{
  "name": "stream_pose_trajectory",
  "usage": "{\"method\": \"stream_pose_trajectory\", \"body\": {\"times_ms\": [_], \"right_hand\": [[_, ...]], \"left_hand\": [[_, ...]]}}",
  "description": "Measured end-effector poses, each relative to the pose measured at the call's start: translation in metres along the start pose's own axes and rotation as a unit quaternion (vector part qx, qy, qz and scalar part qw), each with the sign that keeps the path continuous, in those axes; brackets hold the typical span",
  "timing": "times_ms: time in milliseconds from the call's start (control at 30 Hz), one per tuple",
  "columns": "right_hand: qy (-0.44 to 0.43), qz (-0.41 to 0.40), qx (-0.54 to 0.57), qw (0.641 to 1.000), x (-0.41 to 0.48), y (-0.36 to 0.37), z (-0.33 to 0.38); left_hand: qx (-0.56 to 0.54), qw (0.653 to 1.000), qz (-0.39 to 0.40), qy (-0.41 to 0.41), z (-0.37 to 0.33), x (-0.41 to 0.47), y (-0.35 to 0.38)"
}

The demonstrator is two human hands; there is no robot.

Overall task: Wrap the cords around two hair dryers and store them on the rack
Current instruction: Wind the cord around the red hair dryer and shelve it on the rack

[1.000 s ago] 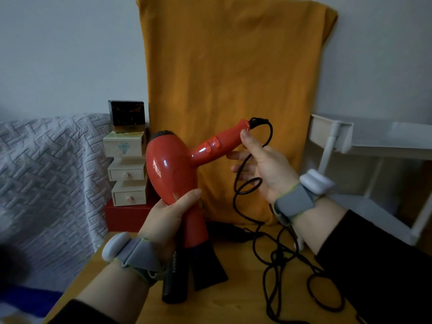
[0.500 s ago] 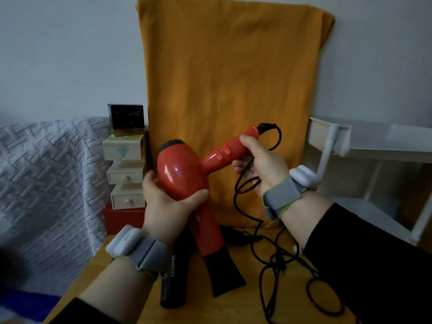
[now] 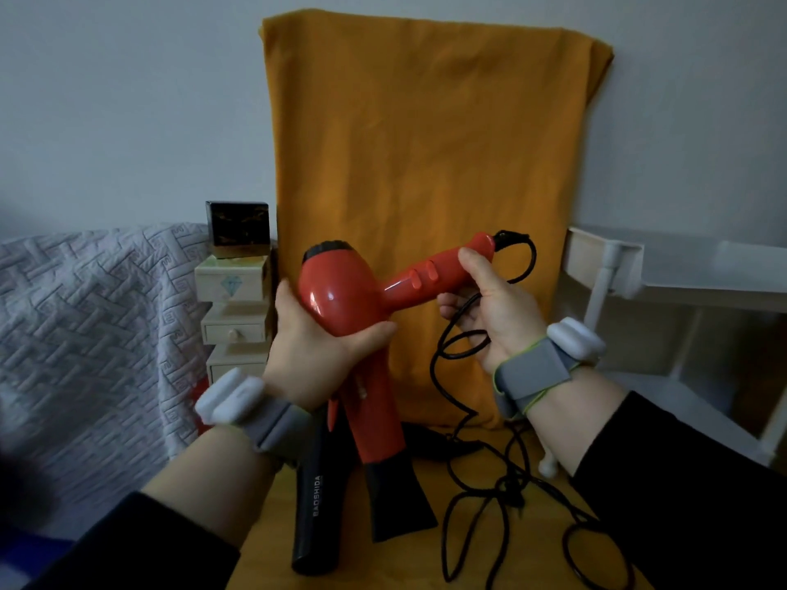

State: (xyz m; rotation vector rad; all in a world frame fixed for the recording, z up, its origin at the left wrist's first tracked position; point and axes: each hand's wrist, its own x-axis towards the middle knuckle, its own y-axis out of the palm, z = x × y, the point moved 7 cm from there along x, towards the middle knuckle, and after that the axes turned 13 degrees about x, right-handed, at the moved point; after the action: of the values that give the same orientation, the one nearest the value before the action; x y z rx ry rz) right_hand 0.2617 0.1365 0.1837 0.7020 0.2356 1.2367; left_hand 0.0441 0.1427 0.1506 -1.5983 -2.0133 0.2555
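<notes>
Left hand (image 3: 317, 347) was clamped under the glossy red dryer (image 3: 340, 300), thumb and fingers cupping its round body; right hand (image 3: 494, 308) was closed on the tapered handle near the cord end. Dryers, two: the red one held above the table (image 3: 426, 559), black flared nozzle pointing down; a matte black dryer (image 3: 317, 504), printed lettering on its barrel, lay on the wood partly behind the left wrist. Cord (image 3: 481, 419), black, thin, hung from the handle in loose loops and lay tangled on the table. Rack (image 3: 639, 270), white, tubular posts, stood right. Wristbands, two, grey. Cloth (image 3: 426, 142), mustard, woven, hung behind
</notes>
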Motion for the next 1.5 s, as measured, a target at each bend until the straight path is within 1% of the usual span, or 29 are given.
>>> {"method": "stream_pose_trajectory", "body": {"times_ms": [33,67,100,133,200,267,300,333,400,433,533,633,667,700,800,900,967,1000,1033,1100,1167,1200,1233,1267,1300,1333,1367,1433,1500], "right_hand": [[0.003,0.0,0.006,1.0,0.0,0.0,0.0],[0.007,0.003,0.004,1.0,0.0,0.0,-0.001],[0.013,0.009,-0.009,1.0,-0.001,0.0,-0.003],[0.02,0.022,-0.034,0.999,-0.002,0.0,-0.005],[0.04,0.062,-0.122,0.99,-0.006,0.001,-0.01],[0.078,0.1,-0.242,0.962,-0.01,-0.003,-0.019],[0.089,0.116,-0.329,0.933,-0.013,-0.007,-0.022],[0.083,0.132,-0.429,0.89,-0.014,-0.009,-0.025],[0.047,0.155,-0.593,0.788,-0.017,-0.014,-0.027],[0.027,0.16,-0.645,0.747,-0.02,-0.015,-0.027],[-0.02,0.175,-0.746,0.642,-0.029,-0.016,-0.028],[-0.115,0.207,-0.815,0.528,-0.043,-0.006,-0.032],[-0.149,0.23,-0.819,0.504,-0.048,-0.001,-0.035],[-0.167,0.258,-0.815,0.492,-0.053,0.003,-0.039],[-0.157,0.297,-0.812,0.477,-0.058,0.008,-0.045],[-0.162,0.327,-0.823,0.434,-0.056,0.016,-0.044],[-0.164,0.344,-0.823,0.421,-0.056,0.023,-0.038],[-0.163,0.347,-0.82,0.425,-0.054,0.026,-0.033],[-0.156,0.346,-0.815,0.438,-0.052,0.029,-0.028],[-0.14,0.343,-0.791,0.487,-0.048,0.035,-0.015],[-0.145,0.344,-0.756,0.538,-0.044,0.042,-0.003],[-0.134,0.343,-0.729,0.577,-0.04,0.042,0.002],[-0.098,0.339,-0.684,0.638,-0.035,0.04,0.007],[-0.044,0.335,-0.623,0.706,-0.03,0.035,0.01],[0.007,0.331,-0.556,0.763,-0.026,0.031,0.011],[0.044,0.326,-0.495,0.804,-0.023,0.027,0.013],[0.07,0.319,-0.447,0.833,-0.019,0.022,0.015],[0.122,0.308,-0.379,0.864,-0.014,0.013,0.018],[0.174,0.307,-0.337,0.873,-0.012,0.007,0.02]], "left_hand": [[-0.07,0.996,0.038,-0.036,0.008,-0.001,0.007],[-0.133,0.987,0.066,-0.052,0.014,-0.002,0.014],[-0.175,0.98,0.077,-0.059,0.018,-0.003,0.018],[-0.205,0.974,0.074,-0.062,0.022,-0.004,0.02],[-0.248,0.965,0.053,-0.069,0.027,-0.004,0.021],[-0.267,0.961,0.018,-0.068,0.03,-0.001,0.019],[-0.264,0.963,0.001,-0.062,0.03,-0.001,0.016],[-0.25,0.967,-0.015,-0.052,0.029,-0.001,0.013],[-0.205,0.978,-0.041,-0.024,0.025,-0.002,0.007],[-0.188,0.981,-0.049,-0.009,0.024,-0.004,0.006],[-0.154,0.985,-0.072,0.03,0.02,-0.009,0.005],[-0.166,0.982,-0.082,0.027,0.026,-0.01,0.01],[-0.173,0.981,-0.083,0.026,0.026,-0.009,0.013],[-0.173,0.981,-0.084,0.031,0.027,-0.009,0.013],[-0.151,0.983,-0.082,0.061,0.024,-0.01,0.015],[-0.131,0.985,-0.073,0.084,0.019,-0.014,0.022],[-0.123,0.986,-0.066,0.094,0.017,-0.017,0.028],[-0.122,0.986,-0.062,0.096,0.017,-0.018,0.03],[-0.124,0.986,-0.058,0.094,0.018,-0.018,0.031],[-0.139,0.986,-0.045,0.083,0.02,-0.018,0.034],[-0.154,0.985,-0.027,0.069,0.022,-0.017,0.036],[-0.162,0.985,-0.018,0.063,0.024,-0.017,0.037],[-0.171,0.984,-0.012,0.058,0.025,-0.016,0.037],[-0.18,0.982,-0.007,0.053,0.027,-0.015,0.038],[-0.189,0.981,-0.002,0.048,0.029,-0.013,0.038],[-0.199,0.979,0.004,0.041,0.03,-0.012,0.038],[-0.208,0.977,0.01,0.035,0.032,-0.011,0.039],[-0.22,0.975,0.027,0.032,0.032,-0.01,0.042],[-0.226,0.973,0.043,0.038,0.03,-0.011,0.045]]}}
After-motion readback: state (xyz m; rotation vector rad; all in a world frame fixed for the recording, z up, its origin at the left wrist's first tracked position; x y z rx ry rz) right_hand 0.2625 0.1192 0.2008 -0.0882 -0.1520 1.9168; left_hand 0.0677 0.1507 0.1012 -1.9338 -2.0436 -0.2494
